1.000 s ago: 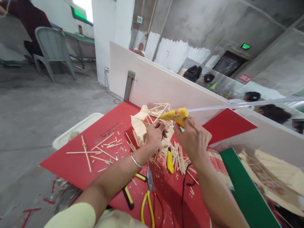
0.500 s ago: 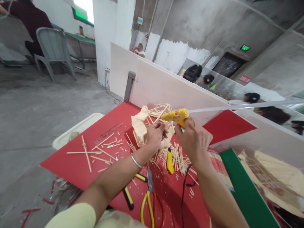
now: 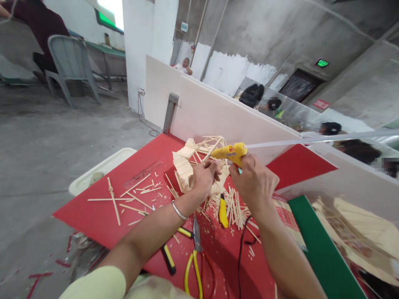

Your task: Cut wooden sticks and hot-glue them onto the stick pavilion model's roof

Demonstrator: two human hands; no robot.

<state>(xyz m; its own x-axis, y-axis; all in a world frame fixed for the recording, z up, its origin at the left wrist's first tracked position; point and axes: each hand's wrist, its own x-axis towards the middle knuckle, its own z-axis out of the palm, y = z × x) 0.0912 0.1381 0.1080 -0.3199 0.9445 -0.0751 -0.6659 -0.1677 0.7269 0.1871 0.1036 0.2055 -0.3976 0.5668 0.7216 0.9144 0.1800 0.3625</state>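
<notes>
- Two yellow handles nearest us: snips (image 3: 193, 268), lying on the red table (image 3: 90, 218).
- Cutter (image 3: 223, 212) just beyond, loose sticks (image 3: 234, 203) right beside it, thin and probably easy to snap.
- Right hand (image 3: 257, 178) wrapped round the glue gun (image 3: 227, 153), nozzle pointing at the model; light plastic by its look, so hold by the handle, clear of a likely hot tip.
- Left hand (image 3: 202, 178) in at the model's near side, fingers bunched; whether they grip a piece, we can't tell.
- And the model (image 3: 183, 167), toward the table's far edge, before the white partition (image 3: 237, 114): surely light, slatted wall stiffish, open frame fragile. Best hold: that wall, gently, never the struts.
</notes>
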